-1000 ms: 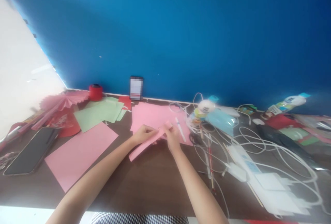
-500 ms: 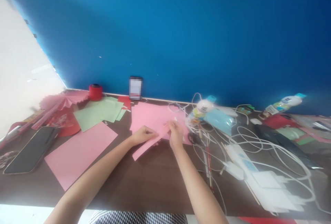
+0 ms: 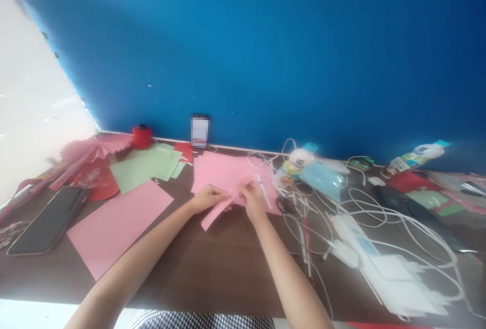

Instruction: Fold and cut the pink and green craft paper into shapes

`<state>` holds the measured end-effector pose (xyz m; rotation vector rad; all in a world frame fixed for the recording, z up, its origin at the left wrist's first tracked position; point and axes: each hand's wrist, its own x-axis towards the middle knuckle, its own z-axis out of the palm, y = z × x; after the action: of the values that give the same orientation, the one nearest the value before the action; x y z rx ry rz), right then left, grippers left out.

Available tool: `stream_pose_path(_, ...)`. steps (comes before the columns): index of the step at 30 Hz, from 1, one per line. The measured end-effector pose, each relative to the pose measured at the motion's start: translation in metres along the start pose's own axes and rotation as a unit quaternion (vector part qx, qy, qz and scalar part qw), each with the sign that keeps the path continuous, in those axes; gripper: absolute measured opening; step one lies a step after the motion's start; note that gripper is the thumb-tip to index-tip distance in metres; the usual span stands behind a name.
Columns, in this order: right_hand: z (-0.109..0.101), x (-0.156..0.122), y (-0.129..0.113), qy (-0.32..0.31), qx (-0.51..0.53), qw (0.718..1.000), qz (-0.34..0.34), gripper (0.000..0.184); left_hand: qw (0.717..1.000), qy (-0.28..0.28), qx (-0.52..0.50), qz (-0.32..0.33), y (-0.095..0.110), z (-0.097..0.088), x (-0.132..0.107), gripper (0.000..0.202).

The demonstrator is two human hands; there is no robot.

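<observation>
Both my hands meet over the middle of the dark brown table (image 3: 212, 268). My left hand (image 3: 207, 198) pinches a folded strip of pink paper (image 3: 218, 208) that slants down to the left. My right hand (image 3: 253, 201) is closed on the strip's upper right end. A flat pink sheet (image 3: 224, 172) lies just behind the hands, with a white pen (image 3: 263, 187) resting on it.
A larger pink sheet (image 3: 117, 225), green sheets (image 3: 146, 167), a pink paper fan (image 3: 94, 149), a red tape roll (image 3: 142, 135) and a dark phone (image 3: 47, 220) lie left. A small phone (image 3: 200, 130) leans on the blue wall. White cables and chargers (image 3: 379, 238) and bottles (image 3: 415, 156) crowd the right.
The pink strip has been drawn in and looks shorter, its lower end now nearer my left hand. Both hands stay together at the same spot with small finger shifts.
</observation>
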<state>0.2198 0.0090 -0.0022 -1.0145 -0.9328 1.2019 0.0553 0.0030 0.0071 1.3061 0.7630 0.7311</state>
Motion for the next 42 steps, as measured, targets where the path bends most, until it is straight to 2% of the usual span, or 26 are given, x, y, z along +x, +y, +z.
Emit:
stream_pose_path(5,-0.001,0.001,0.0,0.01,-0.004,1.0,-0.015,0.026,1.0,0.006,0.019,0.013,-0.003,-0.001,0.002,0.037)
stream_pose_path(9,-0.001,0.001,-0.004,0.029,0.017,0.999,-0.027,0.026,1.0,-0.018,0.007,-0.014,-0.005,-0.002,0.001,0.041)
stream_pose_path(14,-0.001,0.001,-0.005,0.037,0.032,0.998,-0.027,0.027,1.0,-0.004,0.023,-0.019,-0.007,-0.002,0.002,0.043)
stream_pose_path(22,-0.002,0.002,-0.007,0.075,0.043,0.996,-0.028,0.034,0.999,-0.003,0.043,-0.026,-0.002,-0.001,0.0,0.045)
stream_pose_path(26,-0.003,0.003,-0.006,0.087,0.036,0.995,-0.034,0.035,0.999,-0.007,0.021,-0.045,0.0,0.001,0.0,0.046)
stream_pose_path(30,-0.005,0.005,-0.004,0.1,0.028,0.994,-0.038,0.037,0.999,0.007,0.038,-0.037,-0.001,0.001,0.0,0.045)
stream_pose_path(35,-0.009,0.008,-0.002,0.125,0.038,0.991,-0.042,0.038,0.999,-0.024,0.022,-0.024,-0.004,-0.003,0.001,0.046)
stream_pose_path(42,-0.016,0.011,0.0,0.131,0.039,0.989,-0.05,0.035,0.999,-0.027,0.034,-0.024,-0.003,-0.004,0.0,0.047)
